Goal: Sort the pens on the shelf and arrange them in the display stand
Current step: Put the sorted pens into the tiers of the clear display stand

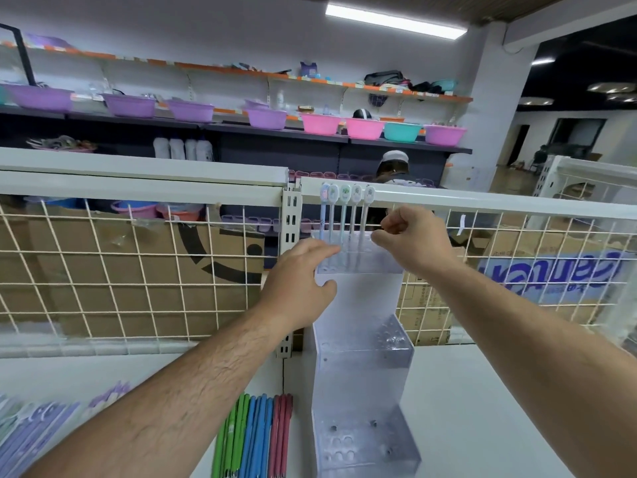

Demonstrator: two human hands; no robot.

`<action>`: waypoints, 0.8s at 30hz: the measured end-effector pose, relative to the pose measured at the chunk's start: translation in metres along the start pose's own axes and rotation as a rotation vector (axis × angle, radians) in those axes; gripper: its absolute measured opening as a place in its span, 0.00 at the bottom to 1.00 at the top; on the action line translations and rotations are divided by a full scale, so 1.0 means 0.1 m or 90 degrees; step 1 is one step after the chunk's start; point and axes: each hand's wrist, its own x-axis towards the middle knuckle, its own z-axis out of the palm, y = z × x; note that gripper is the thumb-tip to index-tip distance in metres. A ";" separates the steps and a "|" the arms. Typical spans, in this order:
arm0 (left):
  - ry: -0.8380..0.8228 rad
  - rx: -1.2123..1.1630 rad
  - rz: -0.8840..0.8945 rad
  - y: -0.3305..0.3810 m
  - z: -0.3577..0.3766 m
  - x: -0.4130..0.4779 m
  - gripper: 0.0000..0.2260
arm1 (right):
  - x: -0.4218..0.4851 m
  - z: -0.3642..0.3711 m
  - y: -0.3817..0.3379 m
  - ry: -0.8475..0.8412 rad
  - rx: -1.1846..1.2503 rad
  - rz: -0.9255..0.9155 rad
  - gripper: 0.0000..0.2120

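Left hand [296,277]: fingers nearly straight, resting on the left end of the display stand's [365,374] top tier.
Right hand [410,246]: fingers curled just right of the standing pens [344,215]; any grip cannot be told.
Loose pens [251,436]: near left on the shelf [482,391].

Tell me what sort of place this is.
Probably a shop selling household goods and stationery: plastic basins line the wall shelves, wire-mesh shelving stands in front, and a clear display stand sits beside loose pens.
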 end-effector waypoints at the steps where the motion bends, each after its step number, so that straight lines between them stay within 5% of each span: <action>1: -0.008 0.001 -0.003 -0.01 0.00 -0.01 0.25 | -0.07 -0.02 -0.01 -0.002 -0.008 -0.003 0.09; 12: -0.027 -0.028 -0.042 -0.04 -0.16 -0.56 0.25 | -0.83 0.04 -0.11 -0.120 -0.068 -0.020 0.19; 24: -0.065 0.084 -0.168 -0.20 -0.53 -1.95 0.23 | -2.04 0.59 -0.49 -0.287 0.024 -0.056 0.15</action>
